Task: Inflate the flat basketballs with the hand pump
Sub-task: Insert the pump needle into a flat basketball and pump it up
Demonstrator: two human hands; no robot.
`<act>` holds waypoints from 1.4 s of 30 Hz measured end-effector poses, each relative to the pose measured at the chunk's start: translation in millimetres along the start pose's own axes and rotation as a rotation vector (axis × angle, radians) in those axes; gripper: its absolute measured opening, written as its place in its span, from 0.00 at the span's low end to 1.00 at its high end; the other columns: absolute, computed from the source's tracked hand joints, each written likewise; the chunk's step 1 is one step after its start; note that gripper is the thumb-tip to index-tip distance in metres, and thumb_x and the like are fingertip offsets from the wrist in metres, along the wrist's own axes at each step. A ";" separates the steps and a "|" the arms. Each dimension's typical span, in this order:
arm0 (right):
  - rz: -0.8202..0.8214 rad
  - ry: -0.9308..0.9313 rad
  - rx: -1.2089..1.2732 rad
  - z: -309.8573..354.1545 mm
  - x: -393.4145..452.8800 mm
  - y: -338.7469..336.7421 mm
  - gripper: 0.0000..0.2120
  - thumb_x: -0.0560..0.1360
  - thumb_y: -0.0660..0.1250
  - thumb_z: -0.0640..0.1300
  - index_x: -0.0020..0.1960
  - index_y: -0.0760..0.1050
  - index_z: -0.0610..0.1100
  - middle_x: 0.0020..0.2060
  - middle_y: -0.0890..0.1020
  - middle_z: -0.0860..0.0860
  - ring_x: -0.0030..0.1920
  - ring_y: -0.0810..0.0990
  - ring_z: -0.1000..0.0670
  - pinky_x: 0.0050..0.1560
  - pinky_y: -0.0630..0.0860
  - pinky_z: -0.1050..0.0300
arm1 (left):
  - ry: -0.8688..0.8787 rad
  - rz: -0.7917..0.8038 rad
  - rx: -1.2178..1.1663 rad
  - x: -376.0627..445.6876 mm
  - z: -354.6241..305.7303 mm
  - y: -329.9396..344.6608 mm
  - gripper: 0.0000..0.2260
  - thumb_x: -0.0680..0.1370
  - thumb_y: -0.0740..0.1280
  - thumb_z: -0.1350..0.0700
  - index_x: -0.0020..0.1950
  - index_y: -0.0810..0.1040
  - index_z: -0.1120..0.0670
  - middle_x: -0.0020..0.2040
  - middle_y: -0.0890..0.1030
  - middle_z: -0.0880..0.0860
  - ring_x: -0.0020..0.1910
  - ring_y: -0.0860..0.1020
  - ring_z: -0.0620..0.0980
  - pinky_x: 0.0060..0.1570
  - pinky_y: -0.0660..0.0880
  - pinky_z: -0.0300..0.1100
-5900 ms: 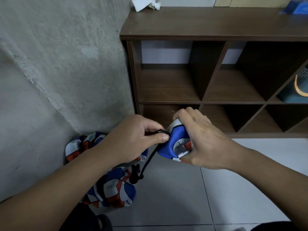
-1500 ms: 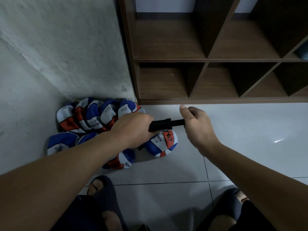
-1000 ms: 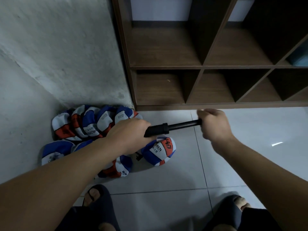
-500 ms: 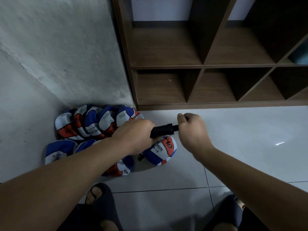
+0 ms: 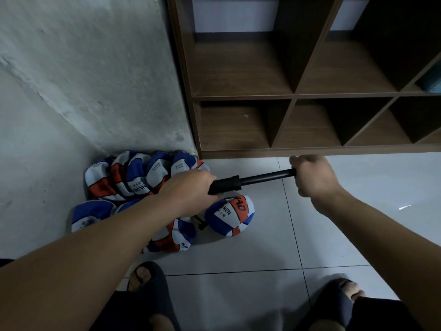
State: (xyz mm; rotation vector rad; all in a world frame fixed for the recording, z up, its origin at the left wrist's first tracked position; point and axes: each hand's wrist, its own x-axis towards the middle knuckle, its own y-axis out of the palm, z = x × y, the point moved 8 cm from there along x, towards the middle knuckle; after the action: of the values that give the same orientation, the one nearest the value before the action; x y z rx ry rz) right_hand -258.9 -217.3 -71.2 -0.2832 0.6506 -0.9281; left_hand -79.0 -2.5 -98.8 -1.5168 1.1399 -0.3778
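1. Two hands work the hand pump [image 5: 241,182]: the left hand [image 5: 188,187] grips the barrel, the right hand [image 5: 312,175] is clamped on the handle, rod drawn out.
2. Advice: push straight along the rod and keep the barrel steady.
3. The basketball [image 5: 229,215] being filled lies on the floor below the pump, beside the flat pile [image 5: 133,177].
4. The shelf unit [image 5: 286,149] edge is near the right hand; open floor lies rightward.
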 end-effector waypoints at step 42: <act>0.043 -0.129 -0.052 10.5 -33.5 52.6 0.19 0.87 0.57 0.42 0.37 0.65 0.45 0.30 0.68 0.49 0.30 0.65 0.49 0.31 0.61 0.57 | 0.068 -0.014 0.057 7.1 -25.0 -7.6 0.11 0.83 0.69 0.48 0.42 0.73 0.45 0.37 0.78 0.48 0.35 0.79 0.47 0.33 0.71 0.44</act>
State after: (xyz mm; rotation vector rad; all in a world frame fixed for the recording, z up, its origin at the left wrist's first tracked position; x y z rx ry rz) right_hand -232.5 -160.0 -75.7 -0.3712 0.5604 -0.8452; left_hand -91.2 -23.5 -87.0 -1.4723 1.1626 -0.4709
